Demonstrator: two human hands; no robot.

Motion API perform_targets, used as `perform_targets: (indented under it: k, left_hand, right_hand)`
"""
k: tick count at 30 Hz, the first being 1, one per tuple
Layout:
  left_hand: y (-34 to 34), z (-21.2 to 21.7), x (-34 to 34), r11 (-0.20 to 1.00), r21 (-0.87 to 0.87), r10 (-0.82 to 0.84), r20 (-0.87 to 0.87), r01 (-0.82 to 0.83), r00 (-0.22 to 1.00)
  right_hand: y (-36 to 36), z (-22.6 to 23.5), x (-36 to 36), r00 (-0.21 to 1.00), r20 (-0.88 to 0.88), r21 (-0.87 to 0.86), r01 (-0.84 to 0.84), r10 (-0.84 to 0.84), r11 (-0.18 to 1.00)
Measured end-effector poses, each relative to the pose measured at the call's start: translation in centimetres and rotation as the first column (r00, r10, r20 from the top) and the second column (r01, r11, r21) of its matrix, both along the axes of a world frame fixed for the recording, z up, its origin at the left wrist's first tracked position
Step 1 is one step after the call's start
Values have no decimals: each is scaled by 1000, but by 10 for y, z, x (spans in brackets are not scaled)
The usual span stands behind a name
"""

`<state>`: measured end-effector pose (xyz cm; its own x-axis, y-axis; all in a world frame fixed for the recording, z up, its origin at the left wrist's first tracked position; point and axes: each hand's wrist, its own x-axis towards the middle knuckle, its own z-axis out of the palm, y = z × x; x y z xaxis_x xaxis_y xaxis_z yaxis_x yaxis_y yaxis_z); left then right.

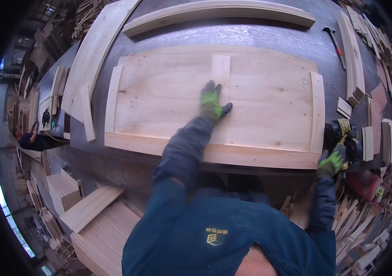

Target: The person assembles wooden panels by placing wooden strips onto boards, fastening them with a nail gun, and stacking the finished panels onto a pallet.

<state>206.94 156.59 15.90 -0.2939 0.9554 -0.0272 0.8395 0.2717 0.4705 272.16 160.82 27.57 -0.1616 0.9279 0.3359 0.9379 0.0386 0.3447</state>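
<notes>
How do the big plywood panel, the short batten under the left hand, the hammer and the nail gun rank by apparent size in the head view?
1. Plywood panel, by far the largest.
2. Short batten.
3. Nail gun, at the right hand, partly hidden, so unsure against the batten.
4. Hammer, thin; it lies farther off, so its rank is unsure.

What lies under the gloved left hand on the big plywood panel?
The left hand presses the near end of a short upright wooden slat lying on the large plywood panel; the covered slat end is hidden.

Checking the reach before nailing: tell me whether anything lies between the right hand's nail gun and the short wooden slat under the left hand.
Nothing visible does. The right hand holds the nail gun off the panel's right edge; only bare panel separates it from the short slat touched by the left hand.
</notes>
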Motion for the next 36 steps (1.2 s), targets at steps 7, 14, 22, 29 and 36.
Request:
perform_targets:
  k: [7,14,22,29,36]
  left_hand:
    - [24,-14,8,979,197,-33,-75,47,997]
    - [49,-10,18,992,129,-7,-50,13,999]
    - [9,-26,-28,985,174,29,-129,-6,991]
    - [-4,4,-37,998,36,-43,3,43,999]
    - [-20,5,-65,999,29,-21,47,20,999]
  right_hand:
    - [115,-13,147,986,72,-406,168,-152,898]
    - [193,-20,108,931,-91,-333,306,-353,892]
    - [157,117,47,732,-680,-359,-382,42,852]
    - [-165,238,-184,140,-916,-400,-251,-376,882]
    - [-256,203,-326,6,-713,-650,-382,-701,657]
